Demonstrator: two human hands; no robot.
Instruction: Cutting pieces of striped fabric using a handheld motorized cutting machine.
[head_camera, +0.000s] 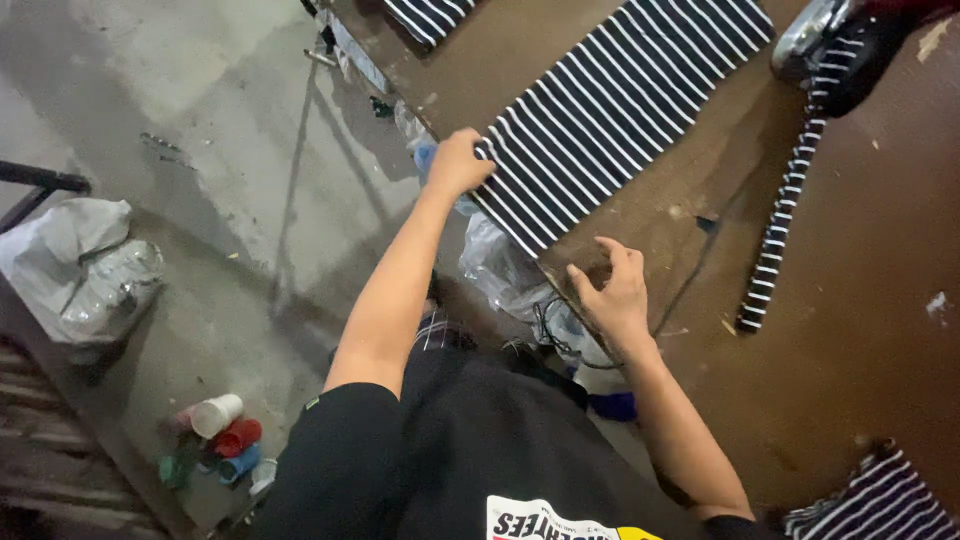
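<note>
On the brown worktable (850, 330), my left hand (458, 162) pinched the near corner of the navy-and-white striped fabric panel (610, 110), while my right hand (612, 292) rested open, fingers curled, just beside its lower edge.

Both arms are bare below short black sleeves and reach forward from the torso. The left arm is stretched long and nearly straight, elbow barely bent. The left hand (458, 163) is at full reach with knuckles up and fingers curled downward in a loose pinching grip, thumb tucked under. The right arm is bent at the elbow, forearm angled up and inward. The right hand (612, 290) is half open, palm down, its fingers (583, 283) spread and bent, the fingertips pressing down, thumb raised apart.
</note>
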